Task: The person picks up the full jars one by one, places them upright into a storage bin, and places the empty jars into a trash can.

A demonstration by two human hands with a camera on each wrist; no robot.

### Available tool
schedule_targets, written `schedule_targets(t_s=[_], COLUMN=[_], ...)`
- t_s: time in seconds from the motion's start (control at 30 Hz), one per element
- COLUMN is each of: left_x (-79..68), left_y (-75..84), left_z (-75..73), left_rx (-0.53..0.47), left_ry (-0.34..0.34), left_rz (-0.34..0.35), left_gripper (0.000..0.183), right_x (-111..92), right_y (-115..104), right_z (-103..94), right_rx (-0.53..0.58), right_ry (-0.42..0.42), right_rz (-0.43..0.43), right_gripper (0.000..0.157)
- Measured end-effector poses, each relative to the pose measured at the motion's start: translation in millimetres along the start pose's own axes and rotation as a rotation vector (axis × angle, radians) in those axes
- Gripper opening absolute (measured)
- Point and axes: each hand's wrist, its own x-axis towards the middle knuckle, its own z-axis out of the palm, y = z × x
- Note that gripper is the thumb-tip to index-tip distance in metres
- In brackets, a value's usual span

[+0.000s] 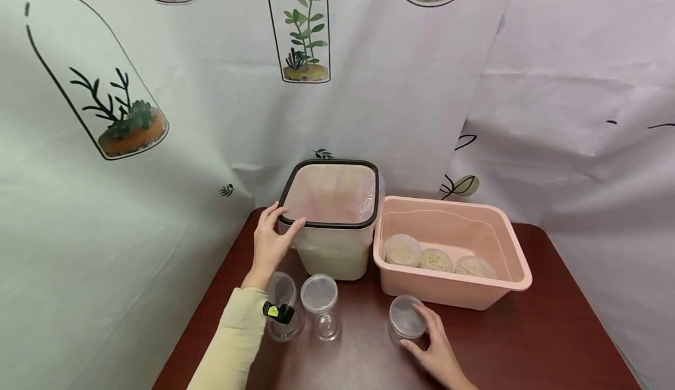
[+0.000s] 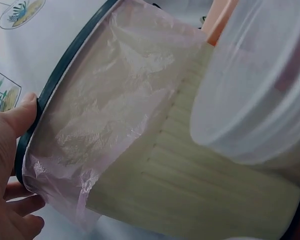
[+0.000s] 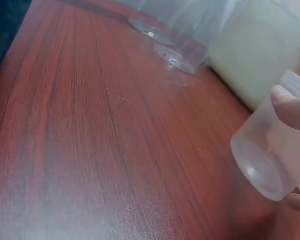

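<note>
jar of clear round plastic [image 1: 405, 318] is before the pink rectangular tub [image 1: 437, 290]; on my feed the right hand [image 1: 439, 352] grips it, the left hand [image 1: 271, 243] pinches the black plastic rim [image 1: 340, 225] of the cream bin [image 1: 334, 263].

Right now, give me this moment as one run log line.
left hand: holds bin rim | right hand: holds lidded jar | two other jars: on table | pink tub: three containers inside
</note>
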Motion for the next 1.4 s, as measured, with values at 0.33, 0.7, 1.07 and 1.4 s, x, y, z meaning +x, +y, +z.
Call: schedule_targets(t_s=[0.33, 0.7, 1.07, 1.4], left_x=[1.5, 1.5, 2.7, 1.3], left_y=[4.3, 3.0, 1.0, -2.1], left_z=[0.9, 3.6, -1.5, -2.3], left_rx=[0.0, -0.018, -0.015, -0.055], left_ry=[-0.013, -0.005, -0.006, -0.011], left_rz=[0.008, 0.003, 0.005, -0.039], left_gripper=[0.046, 0.045, 0.045, 0.044], right_x=[5, 41, 82, 136], right_y=[-15, -86, -122, -147], right_z=[-2.4, -33.1, -55.0, -80.4], right_rx=[0.026, 0.029, 0.1, 0.24], right_ry=[0.056, -0.012, 0.029, 0.086], right_rz=[0.022, -0.092, -0.227, -0.315], right_gripper=[0.078, 0.072, 0.077, 0.078])
